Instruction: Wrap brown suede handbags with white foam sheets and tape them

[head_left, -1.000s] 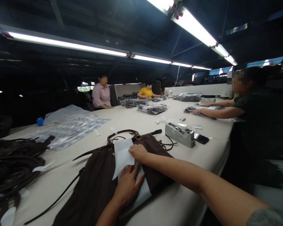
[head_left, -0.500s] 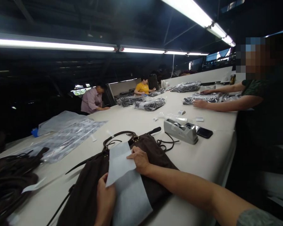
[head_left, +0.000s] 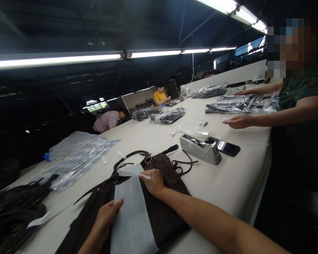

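Note:
A dark brown handbag (head_left: 164, 176) lies flat on the table, its handles stretched toward the far side. Down its middle runs a strip of thin white sheet (head_left: 132, 215), which looks like tissue or wrapping paper. My right hand (head_left: 155, 181) pinches the sheet's far end, where the edge is lifted and curled near the bag's buckle. At the sheet's left edge, my left hand (head_left: 106, 217) grips with the thumb on top; its other fingers are partly hidden.
A grey tape dispenser (head_left: 200, 150) and a phone (head_left: 224, 146) sit right of the bag. Clear plastic bags (head_left: 82, 151) and more dark brown bags (head_left: 18, 208) lie left. Plastic-wrapped bags (head_left: 168, 115) are farther back. A co-worker's hand (head_left: 240, 121) reaches in from the right.
My right hand has lifted and curled the sheet's far end. My left hand has moved lower left along the sheet's edge. The co-worker's nearer hand has left the wrapped bag.

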A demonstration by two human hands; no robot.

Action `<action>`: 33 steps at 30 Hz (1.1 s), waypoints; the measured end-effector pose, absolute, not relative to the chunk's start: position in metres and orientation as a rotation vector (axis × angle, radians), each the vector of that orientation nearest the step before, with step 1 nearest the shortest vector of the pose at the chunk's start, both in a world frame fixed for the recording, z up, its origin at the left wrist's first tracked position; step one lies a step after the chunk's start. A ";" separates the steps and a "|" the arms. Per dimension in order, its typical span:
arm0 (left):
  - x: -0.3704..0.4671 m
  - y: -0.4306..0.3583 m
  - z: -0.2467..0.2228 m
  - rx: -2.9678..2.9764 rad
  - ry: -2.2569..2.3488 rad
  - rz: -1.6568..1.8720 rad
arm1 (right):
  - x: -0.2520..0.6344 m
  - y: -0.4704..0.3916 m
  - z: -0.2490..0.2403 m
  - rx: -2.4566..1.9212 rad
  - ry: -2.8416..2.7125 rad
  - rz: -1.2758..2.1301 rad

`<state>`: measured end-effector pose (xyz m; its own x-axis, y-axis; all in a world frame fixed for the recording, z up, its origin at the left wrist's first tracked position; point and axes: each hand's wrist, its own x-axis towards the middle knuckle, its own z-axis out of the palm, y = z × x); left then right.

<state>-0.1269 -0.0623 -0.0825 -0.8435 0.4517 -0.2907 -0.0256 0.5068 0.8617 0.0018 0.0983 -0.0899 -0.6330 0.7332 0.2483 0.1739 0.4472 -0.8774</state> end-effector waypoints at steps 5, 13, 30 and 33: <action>-0.132 -0.043 -0.084 0.508 2.157 1.286 | 0.007 0.103 -0.085 -0.786 -2.166 0.946; -0.127 -0.038 -0.088 0.658 2.108 1.376 | 0.011 0.085 -0.084 -0.620 -2.694 0.440; -0.123 -0.049 -0.091 0.498 2.172 1.609 | 0.025 0.051 -0.081 -0.540 -2.777 0.276; -0.120 -0.054 -0.093 0.468 2.134 1.639 | 0.025 0.055 -0.081 -0.454 -2.696 0.207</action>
